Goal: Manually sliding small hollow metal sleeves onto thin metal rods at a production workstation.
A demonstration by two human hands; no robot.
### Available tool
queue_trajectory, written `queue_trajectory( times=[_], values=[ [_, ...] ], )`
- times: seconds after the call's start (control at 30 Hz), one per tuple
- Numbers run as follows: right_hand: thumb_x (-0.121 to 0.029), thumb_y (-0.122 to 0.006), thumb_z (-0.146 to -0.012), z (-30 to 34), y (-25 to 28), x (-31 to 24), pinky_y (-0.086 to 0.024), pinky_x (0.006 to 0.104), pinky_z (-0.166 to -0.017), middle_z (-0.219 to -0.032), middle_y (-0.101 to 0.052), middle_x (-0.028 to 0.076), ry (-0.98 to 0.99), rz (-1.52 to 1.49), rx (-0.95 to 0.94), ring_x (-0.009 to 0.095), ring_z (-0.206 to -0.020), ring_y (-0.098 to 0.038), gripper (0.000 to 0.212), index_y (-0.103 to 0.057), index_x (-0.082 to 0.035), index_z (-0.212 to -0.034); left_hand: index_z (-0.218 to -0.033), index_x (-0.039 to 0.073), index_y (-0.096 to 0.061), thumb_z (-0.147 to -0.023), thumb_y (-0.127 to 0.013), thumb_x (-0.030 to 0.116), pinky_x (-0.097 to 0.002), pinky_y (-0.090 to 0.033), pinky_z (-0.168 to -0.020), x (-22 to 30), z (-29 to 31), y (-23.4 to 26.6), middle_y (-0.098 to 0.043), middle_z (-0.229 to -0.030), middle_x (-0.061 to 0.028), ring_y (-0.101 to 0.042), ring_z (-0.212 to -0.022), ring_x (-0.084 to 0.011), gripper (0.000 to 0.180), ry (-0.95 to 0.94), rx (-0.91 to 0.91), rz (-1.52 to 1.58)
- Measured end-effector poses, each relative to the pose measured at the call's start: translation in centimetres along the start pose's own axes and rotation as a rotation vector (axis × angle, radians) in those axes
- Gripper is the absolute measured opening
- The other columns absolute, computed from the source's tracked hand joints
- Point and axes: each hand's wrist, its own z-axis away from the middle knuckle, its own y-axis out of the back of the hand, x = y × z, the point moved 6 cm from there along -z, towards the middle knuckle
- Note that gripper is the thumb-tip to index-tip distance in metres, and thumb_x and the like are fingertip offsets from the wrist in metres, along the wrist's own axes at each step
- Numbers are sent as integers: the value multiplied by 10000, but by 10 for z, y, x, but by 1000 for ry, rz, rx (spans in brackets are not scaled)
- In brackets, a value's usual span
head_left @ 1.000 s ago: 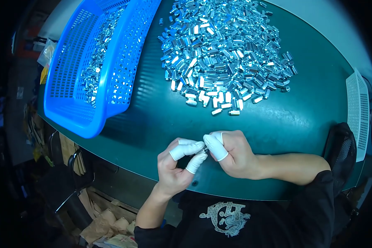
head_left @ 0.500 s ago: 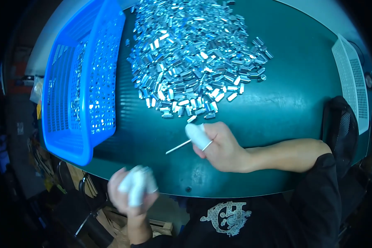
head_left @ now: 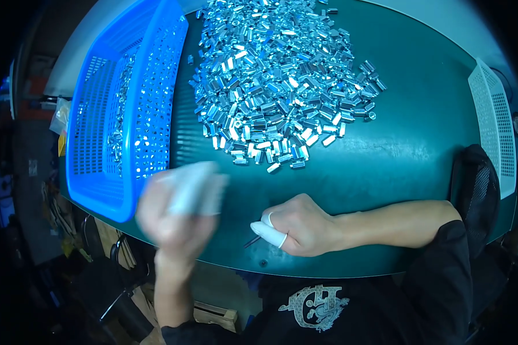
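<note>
Slim dark rod [head_left: 251,242], head view: juts from right hand [head_left: 296,230], over green table [head_left: 420,178] near front edge; right fingers closed around it, white finger covers [head_left: 269,234] on. Whether rod tip touches table, cannot tell. Left hand [head_left: 181,207] blurred, overlaps near corner of blue basket [head_left: 128,172] in view; how far fingers bend, or any hold, cannot tell. Shiny metal pieces [head_left: 276,98] heaped beyond both hands.
</note>
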Motion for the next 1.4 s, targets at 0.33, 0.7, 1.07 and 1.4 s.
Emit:
queue_trajectory(
  times=[0.33, 0.7, 1.07, 1.4],
  values=[
    [-115, -601, -837, 6, -10, 2, -403, 391, -431, -596, -494, 98, 127, 43, -57, 311, -505, -520, 197, -534, -32, -671, -876, 47, -687, -640, -764, 44, -345, -465, -570, 13, 20, -72, -621, -771, -66, -571, -684, -243, 248, 110, -304, 172],
    [-122, -427, -982, -8, 22, 7, -337, 318, -452, -573, -458, 63, -135, -222, 199, 180, -460, -429, 385, -451, -24, -610, -1053, -10, -603, -849, -625, -33, -272, -516, -720, -14, 138, -33, -632, -977, -92, -624, -838, -156, 206, 1129, 122, 1143],
    [-120, -440, -977, -8, 13, 3, -316, 328, -449, -556, -434, 90, -125, -207, 181, 202, -455, -401, 381, -443, -9, -613, -1043, -41, -620, -852, -610, -27, -312, -524, -754, -3, 134, -41, -646, -974, -136, -645, -801, -192, 191, 1127, 97, 1173],
    [-91, -469, -959, -7, 16, 7, -301, 362, -441, -550, -420, 120, -138, -186, 171, 256, -449, -403, 349, -455, 12, -625, -1045, -33, -630, -830, -630, -66, -322, -556, -750, 7, 129, -49, -662, -964, -145, -670, -857, -211, 217, 1018, -83, 1250]
  ],
)
